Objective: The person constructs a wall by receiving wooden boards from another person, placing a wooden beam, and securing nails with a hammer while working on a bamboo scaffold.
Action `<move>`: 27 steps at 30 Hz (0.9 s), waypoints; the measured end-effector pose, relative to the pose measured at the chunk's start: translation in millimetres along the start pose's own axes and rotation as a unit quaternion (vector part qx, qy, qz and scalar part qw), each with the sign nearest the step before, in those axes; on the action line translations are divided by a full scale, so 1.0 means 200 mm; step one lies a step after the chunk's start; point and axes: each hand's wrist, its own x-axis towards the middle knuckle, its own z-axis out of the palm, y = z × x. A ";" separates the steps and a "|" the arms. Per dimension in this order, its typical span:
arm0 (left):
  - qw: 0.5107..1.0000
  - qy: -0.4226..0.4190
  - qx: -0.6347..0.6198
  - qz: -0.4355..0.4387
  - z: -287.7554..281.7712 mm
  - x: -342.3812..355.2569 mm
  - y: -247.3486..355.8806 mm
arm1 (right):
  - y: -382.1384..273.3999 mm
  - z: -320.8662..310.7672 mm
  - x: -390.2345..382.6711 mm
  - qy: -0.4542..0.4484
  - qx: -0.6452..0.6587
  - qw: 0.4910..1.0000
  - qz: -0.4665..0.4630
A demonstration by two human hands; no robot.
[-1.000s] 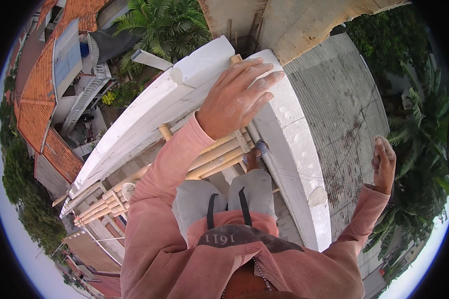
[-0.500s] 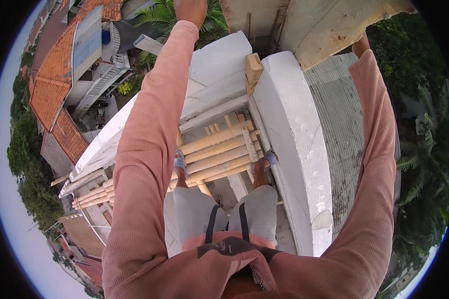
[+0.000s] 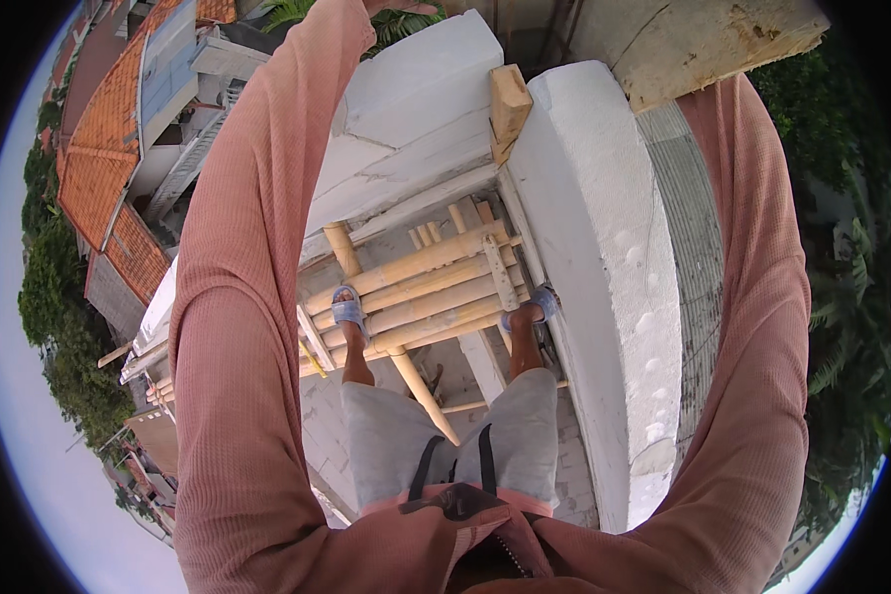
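Both my arms, in pink sleeves, reach up and forward. Only a sliver of my left hand (image 3: 391,4) shows at the top edge, beyond the white block wall; its fingers are cut off. The right sleeve (image 3: 742,168) runs up behind a weathered wooden board (image 3: 708,45), which hides my right hand; its grip there cannot be seen. The board has a rough, splintered lower edge and overhangs the white wall's right arm (image 3: 604,218). A short wood block (image 3: 508,104) stands in the gap between the two wall parts (image 3: 416,109).
My sandalled feet (image 3: 347,310) stand on a bamboo pole platform (image 3: 436,287), with a lower floor visible through its gaps. Corrugated roofing (image 3: 688,228) lies beyond the right wall. Orange-tiled roofs (image 3: 109,168) are far below on the left, trees (image 3: 851,267) on the right.
The board's visible part has shrunk toward the top and its lower edge sits higher. My left hand has nearly left the top edge; my right hand has gone behind the board.
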 end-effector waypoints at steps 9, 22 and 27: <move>0.908 0.214 0.348 0.095 0.18 -0.31 -0.01 | -0.02 0.00 -0.07 0.005 0.013 1.000 0.004; 0.790 0.229 0.538 -0.186 0.23 -0.40 -0.05 | -0.03 -0.05 -0.20 0.009 0.033 0.999 0.018; 0.833 0.278 0.478 -0.019 0.50 -0.71 0.03 | -0.03 -0.10 -0.27 0.016 0.029 0.999 0.022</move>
